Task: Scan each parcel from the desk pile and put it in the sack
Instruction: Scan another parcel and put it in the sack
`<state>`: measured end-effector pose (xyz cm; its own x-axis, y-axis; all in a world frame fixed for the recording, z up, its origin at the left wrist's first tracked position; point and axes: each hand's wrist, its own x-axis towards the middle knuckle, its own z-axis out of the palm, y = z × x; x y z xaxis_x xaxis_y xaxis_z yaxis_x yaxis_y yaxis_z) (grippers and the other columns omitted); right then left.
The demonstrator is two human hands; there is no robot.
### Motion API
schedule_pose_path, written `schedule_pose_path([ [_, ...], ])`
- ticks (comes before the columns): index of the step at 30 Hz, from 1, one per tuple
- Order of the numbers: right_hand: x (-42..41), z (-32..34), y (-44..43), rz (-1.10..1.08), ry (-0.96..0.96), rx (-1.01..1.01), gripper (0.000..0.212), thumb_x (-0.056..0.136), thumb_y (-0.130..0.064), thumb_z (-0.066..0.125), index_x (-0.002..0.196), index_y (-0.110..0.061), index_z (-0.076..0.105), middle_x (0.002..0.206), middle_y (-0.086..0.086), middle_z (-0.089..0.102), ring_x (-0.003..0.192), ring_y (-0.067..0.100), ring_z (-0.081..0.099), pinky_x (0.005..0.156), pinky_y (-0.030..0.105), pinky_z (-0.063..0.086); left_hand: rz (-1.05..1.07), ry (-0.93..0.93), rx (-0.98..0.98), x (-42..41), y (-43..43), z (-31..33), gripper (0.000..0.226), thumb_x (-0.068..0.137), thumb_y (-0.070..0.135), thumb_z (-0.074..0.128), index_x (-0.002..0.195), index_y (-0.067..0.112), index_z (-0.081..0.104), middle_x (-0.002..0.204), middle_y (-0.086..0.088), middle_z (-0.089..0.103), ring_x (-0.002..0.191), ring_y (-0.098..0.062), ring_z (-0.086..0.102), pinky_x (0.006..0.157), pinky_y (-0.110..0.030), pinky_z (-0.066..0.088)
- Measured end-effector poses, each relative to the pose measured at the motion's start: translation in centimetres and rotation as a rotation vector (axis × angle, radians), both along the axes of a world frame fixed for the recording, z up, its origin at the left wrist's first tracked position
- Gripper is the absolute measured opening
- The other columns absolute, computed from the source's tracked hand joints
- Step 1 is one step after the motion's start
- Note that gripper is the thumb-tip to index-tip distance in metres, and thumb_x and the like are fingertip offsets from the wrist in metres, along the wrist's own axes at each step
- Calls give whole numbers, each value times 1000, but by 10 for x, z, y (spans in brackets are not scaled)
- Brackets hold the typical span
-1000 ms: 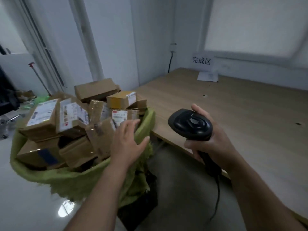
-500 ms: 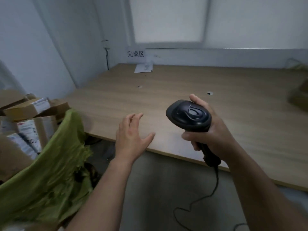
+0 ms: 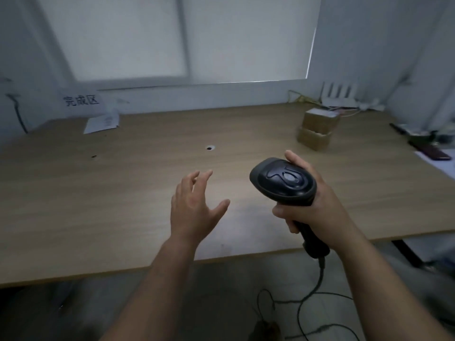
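My right hand (image 3: 312, 205) grips a black barcode scanner (image 3: 283, 180) by its handle, held above the near edge of the wooden desk (image 3: 123, 188); its cable hangs to the floor. My left hand (image 3: 194, 207) hovers open over the desk to the left of the scanner, fingers spread, holding nothing. Two brown cardboard parcels (image 3: 317, 129), one stacked on the other, stand at the far right of the desk, well beyond both hands. The sack is out of view.
A white paper (image 3: 102, 123) lies at the back left under a wall sign with characters (image 3: 81, 100). A white router (image 3: 339, 94) and cables sit at the back right. Dark items (image 3: 430, 148) lie along the desk's right edge. Two small holes mark the desktop.
The view has swung right, away from the green sack of parcels, which has left the frame. My left hand moved from the sack to above the desk. The stacked parcels came into view.
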<state>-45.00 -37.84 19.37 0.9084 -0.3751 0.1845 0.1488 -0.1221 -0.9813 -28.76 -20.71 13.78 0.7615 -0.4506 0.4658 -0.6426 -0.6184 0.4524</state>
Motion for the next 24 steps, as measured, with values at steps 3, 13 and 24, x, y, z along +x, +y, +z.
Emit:
schedule_pose_path([
  [3, -6, -3, -34, -72, 5, 1, 98, 63, 10, 79, 129, -51, 44, 115, 7, 63, 46, 26, 51, 43, 33, 45, -66, -18, -1, 8, -44, -4, 72, 79, 42, 75, 141, 19, 46, 139, -10, 46, 129, -26, 42, 103, -42, 37],
  [13, 7, 4, -171, -219, 38, -10, 96, 65, 14, 75, 130, -48, 41, 115, 7, 63, 47, 24, 52, 42, 35, 46, -212, -15, -12, 45, -201, -15, 73, 74, 58, 56, 134, 18, 49, 127, -14, 55, 114, -31, 54, 87, -47, 51],
  [24, 22, 12, -324, -317, 41, -68, 100, 68, 15, 73, 144, -39, 35, 108, 9, 66, 46, 27, 51, 42, 35, 46, -294, 17, 35, 78, -362, 7, 78, 78, 64, 57, 142, 21, 44, 141, -9, 46, 130, -27, 42, 103, -46, 42],
])
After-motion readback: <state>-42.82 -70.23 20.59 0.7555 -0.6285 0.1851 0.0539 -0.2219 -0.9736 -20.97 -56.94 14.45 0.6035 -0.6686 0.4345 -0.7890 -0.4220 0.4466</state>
